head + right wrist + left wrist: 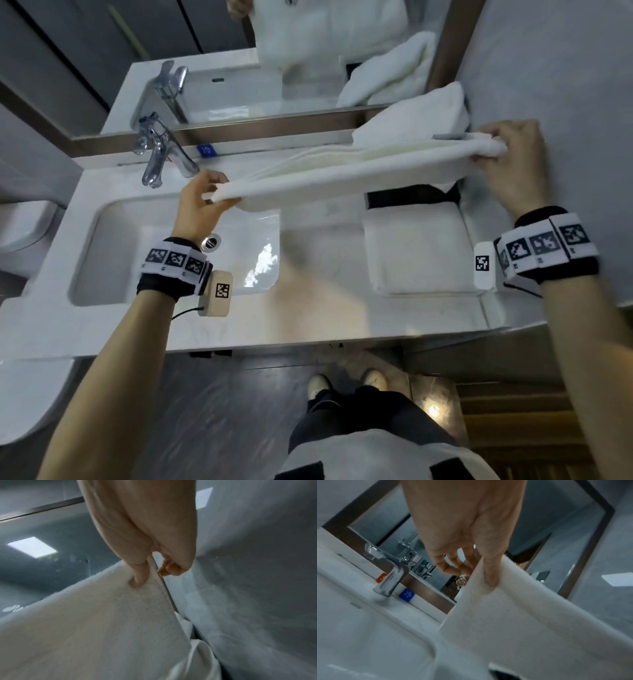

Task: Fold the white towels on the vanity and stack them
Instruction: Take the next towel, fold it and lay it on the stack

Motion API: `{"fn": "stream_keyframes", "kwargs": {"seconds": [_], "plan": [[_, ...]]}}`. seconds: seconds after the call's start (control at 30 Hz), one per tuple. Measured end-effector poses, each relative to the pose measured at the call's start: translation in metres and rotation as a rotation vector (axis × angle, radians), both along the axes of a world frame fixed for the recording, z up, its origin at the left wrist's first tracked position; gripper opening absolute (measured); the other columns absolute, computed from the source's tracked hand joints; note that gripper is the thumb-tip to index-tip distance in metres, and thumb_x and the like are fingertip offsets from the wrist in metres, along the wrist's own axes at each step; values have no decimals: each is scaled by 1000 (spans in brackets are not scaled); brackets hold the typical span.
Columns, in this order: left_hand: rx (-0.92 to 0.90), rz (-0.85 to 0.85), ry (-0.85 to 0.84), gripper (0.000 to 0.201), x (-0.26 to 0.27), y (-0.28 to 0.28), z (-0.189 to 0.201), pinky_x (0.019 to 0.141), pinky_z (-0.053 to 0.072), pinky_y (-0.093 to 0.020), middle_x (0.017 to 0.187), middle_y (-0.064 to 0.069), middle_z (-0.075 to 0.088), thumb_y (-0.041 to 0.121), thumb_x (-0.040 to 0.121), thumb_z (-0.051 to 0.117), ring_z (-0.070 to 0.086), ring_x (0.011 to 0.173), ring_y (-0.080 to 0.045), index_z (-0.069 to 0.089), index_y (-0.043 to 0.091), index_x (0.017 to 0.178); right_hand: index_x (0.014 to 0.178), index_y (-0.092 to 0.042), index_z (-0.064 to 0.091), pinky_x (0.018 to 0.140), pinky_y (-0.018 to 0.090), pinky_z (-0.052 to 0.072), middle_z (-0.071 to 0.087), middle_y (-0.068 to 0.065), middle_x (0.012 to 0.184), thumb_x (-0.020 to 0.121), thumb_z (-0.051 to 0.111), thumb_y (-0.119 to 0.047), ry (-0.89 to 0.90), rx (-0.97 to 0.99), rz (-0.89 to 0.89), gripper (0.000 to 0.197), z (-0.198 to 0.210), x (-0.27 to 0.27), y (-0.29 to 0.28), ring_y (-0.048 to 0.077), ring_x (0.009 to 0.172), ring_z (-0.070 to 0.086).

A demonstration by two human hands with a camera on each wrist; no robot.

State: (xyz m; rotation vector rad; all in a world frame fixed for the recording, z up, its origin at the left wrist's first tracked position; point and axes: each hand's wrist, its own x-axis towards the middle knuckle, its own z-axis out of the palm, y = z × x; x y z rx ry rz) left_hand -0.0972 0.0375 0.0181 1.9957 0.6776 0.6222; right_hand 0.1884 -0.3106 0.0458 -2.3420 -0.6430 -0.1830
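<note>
A white towel (342,171) hangs stretched in the air above the vanity (322,322), held by its two ends. My left hand (205,197) pinches the left end over the sink; the wrist view shows the thumb pressed into the towel (513,622) by the left hand (488,577). My right hand (496,150) pinches the right end near the wall, thumb on the towel (102,622) under the right hand (147,577). A folded white towel (419,253) lies flat on the counter below. A loose white towel (418,116) is heaped behind, against the mirror.
The sink basin (113,240) sits left of the folded towel, with a chrome faucet (157,154) behind it. The mirror (239,68) runs along the back and a grey wall (565,85) closes the right side. A toilet (24,226) stands at far left.
</note>
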Motion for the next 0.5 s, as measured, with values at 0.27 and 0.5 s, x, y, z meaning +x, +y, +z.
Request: {"fn": "stream_keyframes", "kwargs": {"seconds": [0.27, 0.5], "plan": [[307, -409, 624, 31, -45, -50, -94, 86, 45, -44, 108, -2, 52, -12, 69, 64, 47, 105, -25, 57, 14, 85, 95, -11, 65, 94, 42, 45, 48, 23, 114, 77, 47, 13, 215, -355, -80, 35, -93, -76, -42, 40, 108, 49], [-26, 51, 600, 21, -35, -39, -117, 84, 44, -31, 108, -10, 61, -2, 90, 44, 59, 101, -30, 54, 4, 107, 112, -9, 53, 102, 42, 40, 49, 20, 126, 85, 43, 3, 451, -397, -103, 31, -113, -67, -48, 35, 118, 46]]}}
